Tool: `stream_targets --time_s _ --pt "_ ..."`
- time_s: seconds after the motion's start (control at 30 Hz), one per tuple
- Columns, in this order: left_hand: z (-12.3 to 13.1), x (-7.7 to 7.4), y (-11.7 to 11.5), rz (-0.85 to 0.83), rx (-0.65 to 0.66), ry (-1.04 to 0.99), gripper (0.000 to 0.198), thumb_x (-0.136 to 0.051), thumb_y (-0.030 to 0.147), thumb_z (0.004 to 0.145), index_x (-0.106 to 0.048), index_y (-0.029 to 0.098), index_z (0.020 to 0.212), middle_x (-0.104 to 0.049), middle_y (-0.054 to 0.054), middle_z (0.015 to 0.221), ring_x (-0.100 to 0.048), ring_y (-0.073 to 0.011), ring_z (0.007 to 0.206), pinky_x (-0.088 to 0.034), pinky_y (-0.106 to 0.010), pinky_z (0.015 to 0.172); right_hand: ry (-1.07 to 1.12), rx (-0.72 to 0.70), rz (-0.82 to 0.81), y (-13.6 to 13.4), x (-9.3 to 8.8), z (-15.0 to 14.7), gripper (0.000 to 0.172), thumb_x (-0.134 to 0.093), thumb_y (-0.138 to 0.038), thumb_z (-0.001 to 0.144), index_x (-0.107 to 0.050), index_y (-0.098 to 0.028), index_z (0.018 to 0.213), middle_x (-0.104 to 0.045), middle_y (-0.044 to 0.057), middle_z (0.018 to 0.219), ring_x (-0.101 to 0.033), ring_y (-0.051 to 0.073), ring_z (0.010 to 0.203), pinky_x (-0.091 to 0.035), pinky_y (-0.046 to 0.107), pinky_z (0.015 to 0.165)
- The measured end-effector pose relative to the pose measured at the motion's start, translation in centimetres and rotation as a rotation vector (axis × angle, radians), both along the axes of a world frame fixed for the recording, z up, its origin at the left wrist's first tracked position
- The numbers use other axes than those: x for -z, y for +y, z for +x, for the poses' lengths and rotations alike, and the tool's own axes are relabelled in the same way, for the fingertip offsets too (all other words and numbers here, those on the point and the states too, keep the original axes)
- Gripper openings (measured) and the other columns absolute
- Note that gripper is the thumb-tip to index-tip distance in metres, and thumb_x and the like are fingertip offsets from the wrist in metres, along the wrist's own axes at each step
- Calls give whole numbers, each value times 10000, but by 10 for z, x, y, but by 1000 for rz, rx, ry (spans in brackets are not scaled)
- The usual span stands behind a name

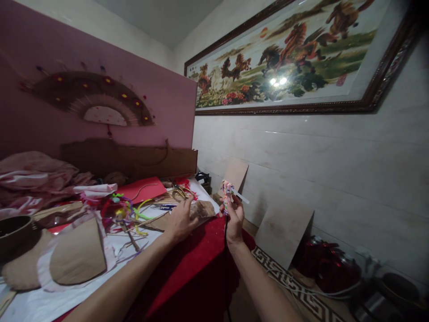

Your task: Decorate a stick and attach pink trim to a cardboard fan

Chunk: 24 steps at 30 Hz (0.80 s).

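My right hand (234, 217) is closed round a small multicoloured twisted bundle (227, 193) held upright beyond the table's corner, with a pale strip (241, 197) sticking out to the right and a dark cord (225, 232) hanging below. My left hand (181, 220) rests on the table with fingers curled over a brown cardboard piece (203, 208); whether it grips the piece is unclear. Gold-handled scissors (180, 192) lie just past it. Coloured pipe cleaners (125, 210) are piled to the left.
The table (197, 264) carries a red cloth, white paper, fan-shaped cardboard cutouts (78, 255), a red sheet (142, 190) and bamboo sticks. A pink board with a fan (90, 96) stands behind. A framed horse painting (295, 58) hangs on the right wall; tiles and red pots sit on the floor.
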<state>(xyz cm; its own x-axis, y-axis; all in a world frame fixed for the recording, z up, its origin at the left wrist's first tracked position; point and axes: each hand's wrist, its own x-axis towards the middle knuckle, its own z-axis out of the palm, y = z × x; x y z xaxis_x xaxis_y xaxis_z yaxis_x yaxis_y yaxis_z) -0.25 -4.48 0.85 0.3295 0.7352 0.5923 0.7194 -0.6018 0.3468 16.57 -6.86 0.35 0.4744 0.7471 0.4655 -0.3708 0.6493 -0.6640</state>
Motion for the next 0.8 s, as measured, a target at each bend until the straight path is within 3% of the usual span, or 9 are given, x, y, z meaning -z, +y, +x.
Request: stream_targets --time_s 0.17,0.57,0.67,0.8 --pt "1 -1 -4 -42 -60 85 536 -511 301 799 -385 170 1303 -602 -155 1134 -571 -278 1031 -411 -392 841 -24 30 -9 -1 -1 -1 375 -634 -314 762 -499 -215 1098 -609 25 854 -506 90 556 -406 209 454" --pt "1 7 9 48 -179 218 507 -624 421 735 -525 221 1190 -604 -150 1154 -561 -319 1015 -378 -426 803 -41 10 -3 0 -1 0 385 -635 -308 756 -511 -202 1104 -615 26 824 -506 87 535 -397 209 452" --pt "-1 3 10 78 -232 197 393 -529 431 808 -572 205 1126 -606 -148 1127 -550 -311 1000 -374 -426 795 -36 3 2 1 0 0 365 -634 -292 759 -517 -202 1092 -618 25 828 -508 82 537 -400 204 455" --pt "-6 -4 8 117 -171 143 188 -478 306 842 -626 209 906 -645 -94 947 -543 -268 943 -372 -400 802 -26 2 9 1 0 0 355 -636 -278 762 -512 -204 1086 -623 22 825 -508 83 539 -393 201 452"
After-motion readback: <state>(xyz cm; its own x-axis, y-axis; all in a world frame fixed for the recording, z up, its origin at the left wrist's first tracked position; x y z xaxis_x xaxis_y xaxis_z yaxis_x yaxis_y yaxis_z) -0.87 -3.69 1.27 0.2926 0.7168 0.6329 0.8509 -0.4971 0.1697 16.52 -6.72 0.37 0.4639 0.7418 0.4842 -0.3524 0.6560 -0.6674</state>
